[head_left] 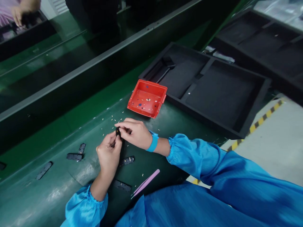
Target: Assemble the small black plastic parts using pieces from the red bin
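Item: small black part [117, 131], pinched between the fingertips of our left hand [109, 154] and right hand [134, 132], both closed on it above the green bench [59, 189].

Risk, as we judge it: the part is tiny and the grip shallow; a slip would drop it among the loose pale bits [113, 121] and the black strips [127, 160].

Containers: red tray [158, 90], holding a few small specks; black foam tray [248, 116], its compartments mostly bare, one dark piece in the far slot.

Also: pink tweezers [146, 183].
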Motion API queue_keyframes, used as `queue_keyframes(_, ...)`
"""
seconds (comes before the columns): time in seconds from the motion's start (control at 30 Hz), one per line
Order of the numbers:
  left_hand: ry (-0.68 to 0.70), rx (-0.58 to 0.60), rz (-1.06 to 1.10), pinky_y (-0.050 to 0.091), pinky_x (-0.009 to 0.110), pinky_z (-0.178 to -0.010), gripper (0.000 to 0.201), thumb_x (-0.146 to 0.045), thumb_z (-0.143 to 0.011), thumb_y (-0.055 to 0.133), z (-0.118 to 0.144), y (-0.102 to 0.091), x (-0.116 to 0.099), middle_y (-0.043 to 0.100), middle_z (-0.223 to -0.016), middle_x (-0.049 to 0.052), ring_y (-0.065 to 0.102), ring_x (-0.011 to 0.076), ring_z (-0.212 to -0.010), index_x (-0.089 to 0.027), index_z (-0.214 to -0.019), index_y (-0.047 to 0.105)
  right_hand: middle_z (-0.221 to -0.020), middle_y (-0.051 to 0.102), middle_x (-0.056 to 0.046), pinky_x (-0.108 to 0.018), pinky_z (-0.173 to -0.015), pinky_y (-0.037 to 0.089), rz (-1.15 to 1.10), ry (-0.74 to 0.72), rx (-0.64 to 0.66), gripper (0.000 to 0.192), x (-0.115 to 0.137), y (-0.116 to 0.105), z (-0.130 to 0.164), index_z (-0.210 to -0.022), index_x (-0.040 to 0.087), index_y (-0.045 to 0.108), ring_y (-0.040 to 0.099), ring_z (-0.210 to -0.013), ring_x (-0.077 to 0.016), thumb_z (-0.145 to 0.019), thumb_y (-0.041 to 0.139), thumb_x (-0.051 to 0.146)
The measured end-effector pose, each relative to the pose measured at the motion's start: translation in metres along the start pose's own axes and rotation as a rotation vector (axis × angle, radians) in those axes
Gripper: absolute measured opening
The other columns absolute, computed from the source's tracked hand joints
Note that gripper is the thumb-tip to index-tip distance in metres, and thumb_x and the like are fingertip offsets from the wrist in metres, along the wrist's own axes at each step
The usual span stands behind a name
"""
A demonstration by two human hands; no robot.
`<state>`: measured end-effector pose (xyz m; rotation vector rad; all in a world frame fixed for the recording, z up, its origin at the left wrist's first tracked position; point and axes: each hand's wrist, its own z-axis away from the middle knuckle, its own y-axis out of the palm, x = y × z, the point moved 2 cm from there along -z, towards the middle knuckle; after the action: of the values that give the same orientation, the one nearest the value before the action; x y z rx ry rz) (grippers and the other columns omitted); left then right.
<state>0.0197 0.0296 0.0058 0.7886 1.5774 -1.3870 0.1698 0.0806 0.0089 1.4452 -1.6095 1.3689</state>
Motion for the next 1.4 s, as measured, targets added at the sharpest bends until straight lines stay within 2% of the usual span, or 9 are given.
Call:
queue_keyframes(0.1,-0.139,0.047,0.248,0.062,0.032,-0.078,0.032,-0.035,-0.086,0.069,-0.003,0.001,-0.001,0.08,-0.101,0.01,0.078,0.022,-0.087,-0.016,-0.111,0.073,-0.091,0.064,-0.003,-0.021,-0.064,0.053,-0.045,0.0,-0.044,0.031,0.002,-0.005,-0.001,-0.118,0.018,0.069,0.06,-0.071,-0.0091,-0.093,0.049,0.014)
queue_keyframes(0.17,-0.175,0.047,0.295,0.063,0.032,-0.077,0.035,-0.037,-0.085,0.072,-0.004,0.001,-0.004,0.08,-0.099,0.01,0.078,0.0219,-0.085,-0.015,-0.111,0.073,-0.091,0.062,-0.003,-0.021,-0.062,0.052,-0.069,0.009,-0.029,0.026,0.003,-0.006,-0.001,-0.114,0.018,0.07,0.058,-0.069,-0.0088,-0.092,0.055,0.018)
queue_keyframes(0.3,-0.174,0.02,0.243,0.061,0.027,-0.072,0.031,-0.036,-0.082,0.073,-0.004,0.001,-0.006,0.081,-0.089,0.007,0.077,0.0193,-0.077,-0.015,-0.104,0.076,-0.085,0.057,0.0,-0.021,-0.06,0.05,-0.113,0.062,0.029,0.017,0.002,0.0,-0.002,-0.101,0.017,0.072,0.052,-0.06,-0.006,-0.086,0.065,0.018)
queue_keyframes(0.43,-0.182,0.063,0.281,0.06,0.026,-0.067,0.031,-0.039,-0.084,0.073,-0.003,0.002,0.0,0.08,-0.084,0.004,0.075,0.0179,-0.071,-0.016,-0.105,0.076,-0.081,0.055,0.002,-0.02,-0.059,0.047,-0.24,0.167,0.1,0.019,-0.006,0.004,-0.005,-0.099,0.016,0.072,0.05,-0.06,-0.0058,-0.082,0.065,0.012)
queue_keyframes(0.57,-0.172,0.11,0.315,0.06,0.028,-0.07,0.033,-0.04,-0.085,0.073,-0.003,0.002,0.003,0.08,-0.086,0.004,0.075,0.0183,-0.072,-0.017,-0.108,0.075,-0.074,0.053,0.004,-0.02,-0.055,0.042,-0.347,0.235,0.169,0.016,-0.011,0.004,-0.009,-0.096,0.016,0.074,0.045,-0.058,-0.0056,-0.083,0.065,0.014)
queue_keyframes(1.0,-0.111,0.098,0.204,0.059,0.027,-0.07,0.028,-0.039,-0.087,0.071,-0.002,-0.001,-0.004,0.079,-0.083,0.004,0.074,0.0176,-0.071,-0.017,-0.103,0.076,-0.067,0.05,0.005,-0.019,-0.05,0.04,-0.465,0.305,0.148,0.014,-0.009,0.005,-0.007,-0.091,0.015,0.073,0.042,-0.055,-0.0057,-0.081,0.071,0.025)
queue_keyframes(1.17,-0.014,0.089,0.065,0.059,0.028,-0.074,0.027,-0.036,-0.09,0.065,0.002,-0.003,-0.006,0.08,-0.093,0.005,0.076,0.0195,-0.079,-0.018,-0.107,0.076,-0.061,0.047,0.008,-0.019,-0.05,0.04,-0.55,0.378,0.224,0.012,-0.01,0.008,-0.008,-0.086,0.014,0.067,0.041,-0.052,-0.0061,-0.081,0.068,0.024)
queue_keyframes(1.3,0.071,0.104,-0.036,0.058,0.032,-0.085,0.026,-0.032,-0.091,0.063,-0.001,-0.004,-0.002,0.079,-0.107,0.007,0.075,0.0217,-0.093,-0.019,-0.11,0.075,-0.07,0.05,0.006,-0.02,-0.057,0.043,-0.436,0.348,0.274,0.01,-0.008,0.008,-0.008,-0.086,0.016,0.06,0.045,-0.059,-0.0067,-0.078,0.064,0.013)
queue_keyframes(1.4,-0.033,0.083,0.182,0.059,0.032,-0.083,0.025,-0.035,-0.09,0.065,-0.007,-0.004,0.002,0.076,-0.109,0.008,0.073,0.022,-0.101,-0.02,-0.11,0.067,-0.087,0.055,0.001,-0.024,-0.066,0.048,-0.209,0.204,0.168,0.024,-0.002,0.003,-0.003,-0.097,0.018,0.056,0.052,-0.072,-0.0103,-0.077,0.069,0.014)
